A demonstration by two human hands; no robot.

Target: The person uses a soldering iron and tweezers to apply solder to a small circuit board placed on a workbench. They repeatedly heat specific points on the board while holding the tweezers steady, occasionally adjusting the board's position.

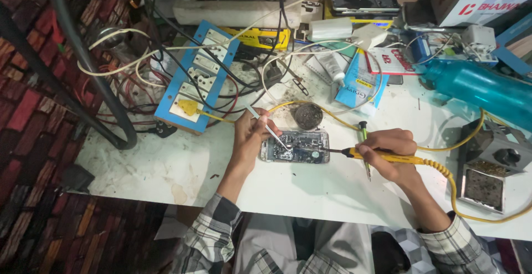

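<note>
Closest in, the right hand (392,152) is wrapped snugly around a yellow-handled soldering iron (382,156), whose dark tip reaches toward nine o'clock onto the opened phone (296,146). A green screwdriver (364,146) lies on the white table (166,168) just beside that hand. At ten o'clock from the phone's middle, the left hand (250,135) pinches metal tweezers (266,124), points down on the exposed board. The phone lies flat at the table's centre, between the two hands. For clean work here I'd judge both wrists should rest on the table, the tweezers steadying the part while the iron tip touches only the joint, briefly. At twelve o'clock, just beyond the phone, sits a round tin (307,115). At three o'clock stands the iron stand (490,166). Farther off, the blue socket board (194,77) lies at ten o'clock and the teal bottle (482,88) at two o'clock.
</note>
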